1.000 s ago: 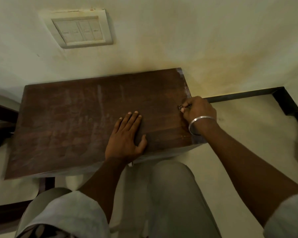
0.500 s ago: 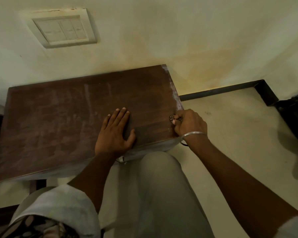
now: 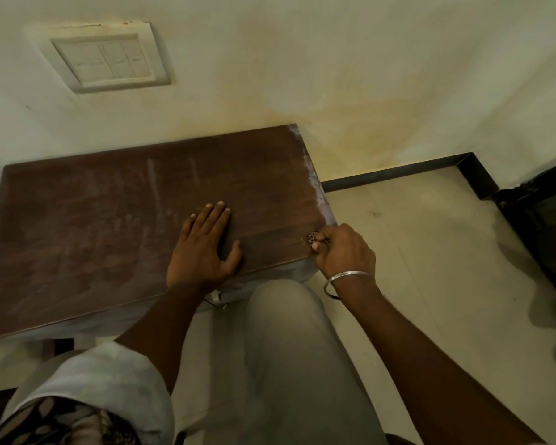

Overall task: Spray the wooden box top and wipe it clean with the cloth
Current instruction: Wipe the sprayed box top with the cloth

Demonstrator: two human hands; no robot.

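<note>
Nearest to us a pale rolled sleeve (image 3: 103,380) covers the left upper arm, and a grey trouser leg (image 3: 289,348) rises between our forearms; beyond it our left hand (image 3: 203,252) lies flat on the wooden box top (image 3: 93,220), fingers straight and close together, thumb spread, palm near the front edge; our right hand (image 3: 344,252), with a silver bangle (image 3: 347,275) at the wrist, sits at the near right corner of the top, its fingers curled tight and pinching a small spotted scrap (image 3: 312,238), too little of which shows for us to tell more; the dark brown top runs away to the left, marked with pale streaks and a whitish band along its right edge; to the right lies a pale floor (image 3: 430,252), bounded by a black skirting (image 3: 398,171); behind stands a stained cream wall (image 3: 334,59) with a white switch plate (image 3: 109,59).
</note>
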